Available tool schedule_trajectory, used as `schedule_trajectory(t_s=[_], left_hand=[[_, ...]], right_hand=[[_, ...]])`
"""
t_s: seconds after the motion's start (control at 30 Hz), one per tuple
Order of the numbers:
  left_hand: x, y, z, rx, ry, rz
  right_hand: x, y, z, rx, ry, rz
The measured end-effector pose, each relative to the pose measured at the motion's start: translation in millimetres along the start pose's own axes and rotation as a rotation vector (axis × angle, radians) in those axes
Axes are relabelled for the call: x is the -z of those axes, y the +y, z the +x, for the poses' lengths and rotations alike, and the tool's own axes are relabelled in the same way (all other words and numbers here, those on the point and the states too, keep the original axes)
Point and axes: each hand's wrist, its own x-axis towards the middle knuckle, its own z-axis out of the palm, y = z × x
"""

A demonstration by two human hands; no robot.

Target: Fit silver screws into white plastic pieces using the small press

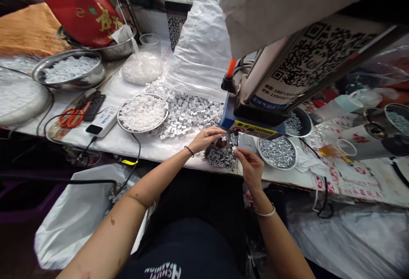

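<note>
One white block: right hand is pinching it.
Left hand is sitting just left of pinch, hold unclear.

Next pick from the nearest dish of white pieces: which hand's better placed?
Left, probably. The left hand is nearer the dish, though whether it grips anything is unclear. The right hand is farther across, by the bowl of metal pieces, and holds a small white piece.

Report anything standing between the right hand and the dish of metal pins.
Nothing visible stands between them; the dish of metal pins sits just beside the right hand, which pinches a small white piece.
</note>
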Motion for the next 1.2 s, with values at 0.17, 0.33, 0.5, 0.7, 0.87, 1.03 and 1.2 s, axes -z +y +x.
schedule_trajectory(t_s=[0.17,0.33,0.5,0.7,0.87,1.03,1.2], left_hand=[[-4.9,-5.4,7.3,-0.118,-0.08,0.113],[-5.3,-11.5,8.3,-0.092,-0.064,0.085],[-8.9,-8.2,6.6,-0.03,-0.033,0.058],[-7.2,-9.2,4.9,-0.006,-0.036,0.0],[-11.8,-9.0,-2.0,0.008,-0.024,-0.134],[-13.9,-4.4,0.4,-0.052,0.007,-0.085],[-9.3,0.4,5.8,-0.029,-0.044,0.006]], right_hand=[[-14.7,-6.1,19.9,0.077,-0.022,-0.038],[-28.6,-11.1,38.4,0.192,-0.122,-0.19],[-32.3,-9.8,43.4,0.249,-0.119,-0.322],[-26.1,-8.3,47.4,0.552,-0.252,-0.514],[-25.7,-16.5,46.6,0.62,-0.319,-0.582],[-16.7,-13.7,42.8,0.619,-0.331,-0.643],[17.7,30.8,33.7,0.561,-0.135,-0.916]])
